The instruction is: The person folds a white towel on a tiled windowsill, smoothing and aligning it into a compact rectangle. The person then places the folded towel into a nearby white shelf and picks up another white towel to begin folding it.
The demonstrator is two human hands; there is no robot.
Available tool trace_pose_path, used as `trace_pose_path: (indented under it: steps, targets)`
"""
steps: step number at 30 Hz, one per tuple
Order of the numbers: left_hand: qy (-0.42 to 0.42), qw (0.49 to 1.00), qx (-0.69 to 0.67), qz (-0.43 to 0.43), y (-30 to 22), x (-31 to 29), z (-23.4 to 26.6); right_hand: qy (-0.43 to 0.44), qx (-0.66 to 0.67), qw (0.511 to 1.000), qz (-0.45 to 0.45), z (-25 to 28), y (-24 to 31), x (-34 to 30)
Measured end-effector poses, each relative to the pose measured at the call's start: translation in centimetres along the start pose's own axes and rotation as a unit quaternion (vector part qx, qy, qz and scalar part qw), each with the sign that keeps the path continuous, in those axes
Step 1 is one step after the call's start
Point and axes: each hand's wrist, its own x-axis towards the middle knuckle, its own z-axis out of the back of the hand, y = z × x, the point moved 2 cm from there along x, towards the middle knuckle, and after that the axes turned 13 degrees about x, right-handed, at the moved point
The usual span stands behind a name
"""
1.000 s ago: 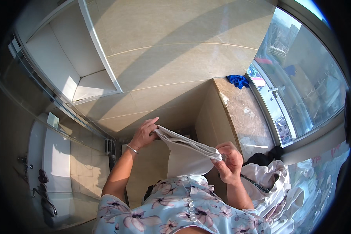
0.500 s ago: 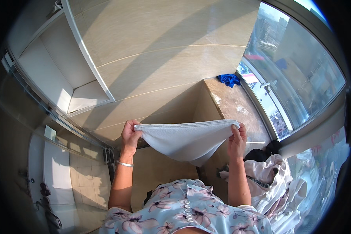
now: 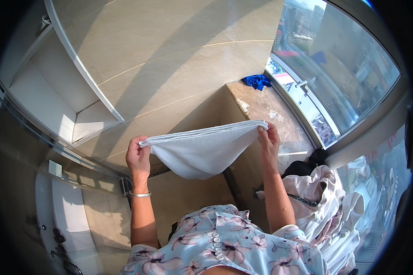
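Observation:
A white towel (image 3: pixel 199 153), folded in layers along its upper edge, hangs stretched between my two hands in mid-air. My left hand (image 3: pixel 138 156) pinches its left corner, thumb and fingers pressed together. At the opposite corner my right hand (image 3: pixel 269 137) grips the cloth in the same way and sits somewhat higher. The lower part of the towel sags in a rounded fold above the floor. A silver bracelet (image 3: pixel 140 195) circles my left wrist.
At the right lies a heap of white and pale garments (image 3: pixel 319 197) with a black cloth (image 3: pixel 303 167) behind it. A blue cloth (image 3: pixel 257 82) rests on the stone ledge (image 3: pixel 280 114) by the window (image 3: pixel 339 59). White shelves (image 3: pixel 50 87) and a bathtub (image 3: pixel 71 211) stand left.
Both hands have risen with the towel, the right one more, so its upper edge now slants up to the right. My view has shifted and tilted slightly.

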Motion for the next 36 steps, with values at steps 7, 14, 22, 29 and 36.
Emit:
trace_pose_path:
  steps: [7,14,22,29,36]
  targets:
    - [-0.013,0.999,0.022,0.041,1.8,0.5,2.5,0.080,0.067,0.991,-0.082,-4.3,-0.4,-2.5]
    - [0.324,0.938,-0.035,-0.114,-7.0,-2.4,-2.7,0.269,0.017,0.946,-0.182,-11.9,-1.7,-6.7]
    - [0.320,0.940,0.076,-0.089,-10.0,-4.2,-6.4,0.262,0.015,0.951,-0.162,-12.3,0.5,-6.8]
    - [0.246,0.938,0.090,-0.226,-13.1,-4.1,-6.5,0.270,0.087,0.941,-0.186,-9.5,1.6,-6.8]
    - [0.212,0.937,0.094,-0.261,-14.8,-2.5,-2.5,0.193,0.006,0.943,-0.271,-2.1,-5.4,-9.4]
